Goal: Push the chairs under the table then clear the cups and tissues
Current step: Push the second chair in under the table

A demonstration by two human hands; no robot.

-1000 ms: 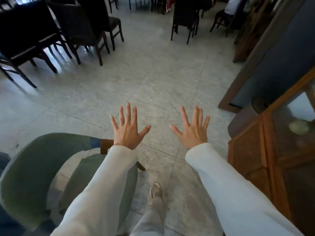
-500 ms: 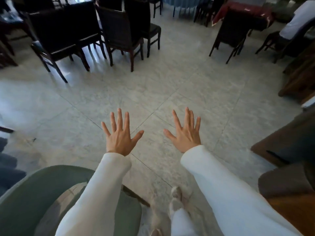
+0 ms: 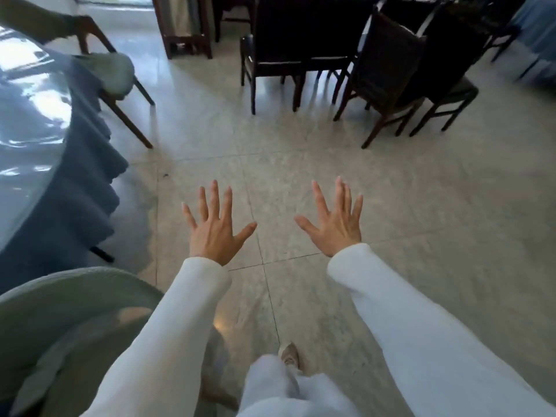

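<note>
My left hand (image 3: 214, 228) and my right hand (image 3: 336, 224) are stretched out in front of me over the tiled floor, fingers straight and spread, holding nothing. A grey-green padded chair (image 3: 63, 314) stands at the lower left, under my left forearm. A second grey-green chair (image 3: 111, 75) with wooden legs stands at the upper left, beside the round table (image 3: 33, 139), which has a glossy top and a blue cloth skirt. No cups or tissues are visible.
Dark wooden chairs (image 3: 388, 73) stand around a dark table at the back, centre to right. A wooden stand (image 3: 183, 25) is at the back. Open tiled floor (image 3: 406, 221) lies ahead and to the right. My foot (image 3: 290, 356) shows below.
The view has swung left: the round table and a second grey-green chair have come into sight, and the wooden cabinet on the right is gone. Both hands stay spread and empty.
</note>
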